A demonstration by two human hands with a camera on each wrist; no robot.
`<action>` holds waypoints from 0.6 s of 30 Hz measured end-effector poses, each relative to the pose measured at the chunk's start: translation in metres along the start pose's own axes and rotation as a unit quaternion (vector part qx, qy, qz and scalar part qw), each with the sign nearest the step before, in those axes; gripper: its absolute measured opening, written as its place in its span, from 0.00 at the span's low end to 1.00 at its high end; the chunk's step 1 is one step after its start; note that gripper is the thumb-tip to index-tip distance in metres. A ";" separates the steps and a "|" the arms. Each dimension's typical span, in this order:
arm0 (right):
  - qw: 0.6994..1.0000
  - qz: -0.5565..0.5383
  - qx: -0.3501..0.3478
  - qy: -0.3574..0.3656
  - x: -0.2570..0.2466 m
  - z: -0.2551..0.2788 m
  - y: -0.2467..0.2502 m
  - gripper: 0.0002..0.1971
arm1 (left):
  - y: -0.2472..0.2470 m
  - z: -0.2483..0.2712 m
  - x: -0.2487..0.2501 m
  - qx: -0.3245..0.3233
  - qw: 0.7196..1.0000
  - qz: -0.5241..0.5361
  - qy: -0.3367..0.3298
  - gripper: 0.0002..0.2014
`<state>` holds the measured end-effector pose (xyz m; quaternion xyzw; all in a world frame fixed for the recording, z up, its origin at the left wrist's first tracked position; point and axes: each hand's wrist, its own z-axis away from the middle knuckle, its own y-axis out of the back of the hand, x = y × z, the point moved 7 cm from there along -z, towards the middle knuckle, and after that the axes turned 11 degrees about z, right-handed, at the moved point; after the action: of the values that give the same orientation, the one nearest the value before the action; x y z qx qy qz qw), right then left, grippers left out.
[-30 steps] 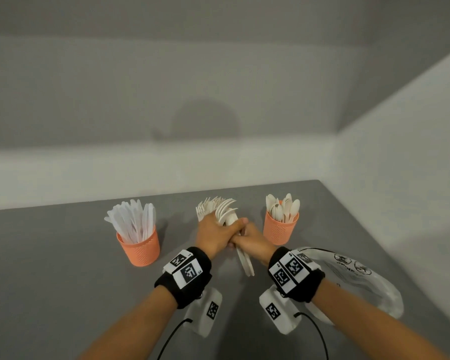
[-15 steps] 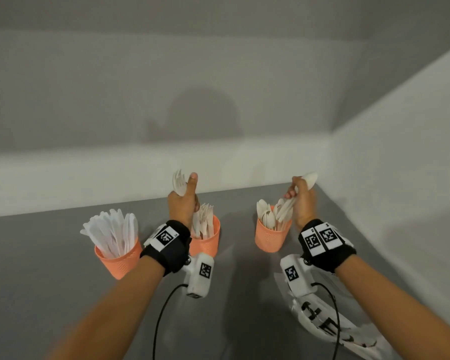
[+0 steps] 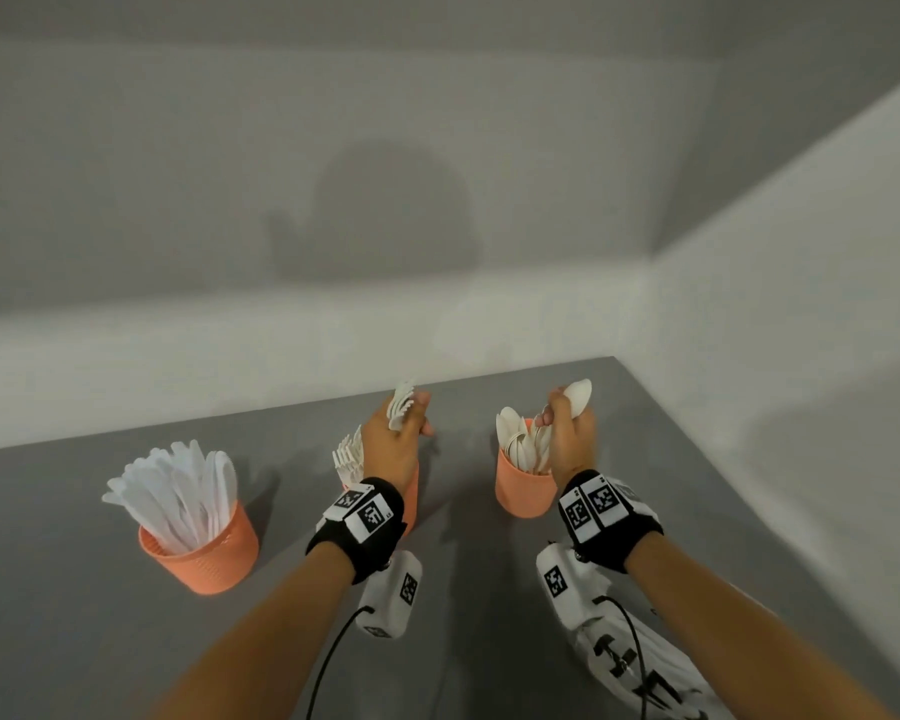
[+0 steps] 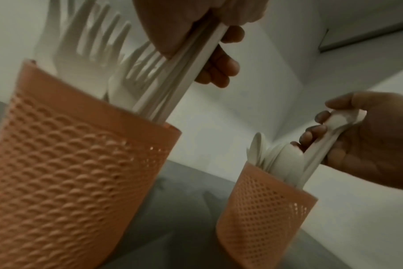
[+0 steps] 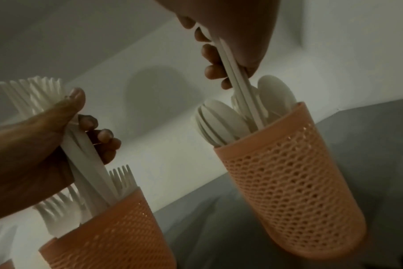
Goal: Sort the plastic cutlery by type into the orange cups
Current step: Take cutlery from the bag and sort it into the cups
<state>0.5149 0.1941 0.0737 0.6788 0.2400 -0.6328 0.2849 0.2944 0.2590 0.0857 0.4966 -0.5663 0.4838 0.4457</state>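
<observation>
Three orange mesh cups stand in a row on the grey table. The left cup [image 3: 204, 556] holds white knives [image 3: 178, 485]. My left hand [image 3: 393, 439] grips a bundle of white forks [image 4: 184, 72], handles lowered into the middle cup [image 4: 80, 163], which holds more forks [image 3: 348, 454]. My right hand [image 3: 570, 433] grips a few white spoons [image 5: 237, 76] with their handles inside the right cup [image 3: 523, 491], among other spoons [image 5: 221, 123]. A spoon bowl [image 3: 578, 394] sticks out above my right fist.
A crumpled clear plastic bag [image 3: 661, 672] lies at the table's near right. Walls close the table's far edge and right side. Cables hang from both wrist cameras over the table [image 3: 63, 615] in front of the cups.
The hands split the mixed bundle a second ago and moved apart. Since half a second ago both have lowered, putting the forks' and spoons' handles into the middle and right cups.
</observation>
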 end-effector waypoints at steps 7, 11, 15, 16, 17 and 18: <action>0.961 0.243 0.033 0.130 -0.001 0.004 -0.001 0.20 | -0.013 0.005 -0.004 -0.080 0.923 -0.323 -0.194 0.20; 0.931 0.336 0.059 0.130 0.001 0.007 0.006 0.34 | -0.011 0.004 -0.002 -0.060 0.878 -0.429 -0.202 0.17; 0.918 0.376 0.024 0.125 0.016 0.003 0.006 0.21 | -0.001 0.005 -0.005 -0.039 0.889 -0.427 -0.160 0.18; 0.920 0.369 0.018 0.128 0.017 0.002 0.006 0.16 | 0.002 0.005 -0.006 -0.038 0.899 -0.414 -0.138 0.17; 0.924 0.356 0.015 0.136 0.018 0.002 0.006 0.15 | 0.005 0.004 -0.008 -0.036 0.905 -0.406 -0.120 0.15; 0.928 0.342 0.015 0.147 0.017 0.002 0.005 0.16 | 0.005 0.004 -0.007 -0.039 0.908 -0.403 -0.112 0.14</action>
<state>0.5183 0.1886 0.0572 0.8090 0.0228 -0.3937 0.4359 0.2898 0.2557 0.0773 0.7154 -0.3827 0.1821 0.5555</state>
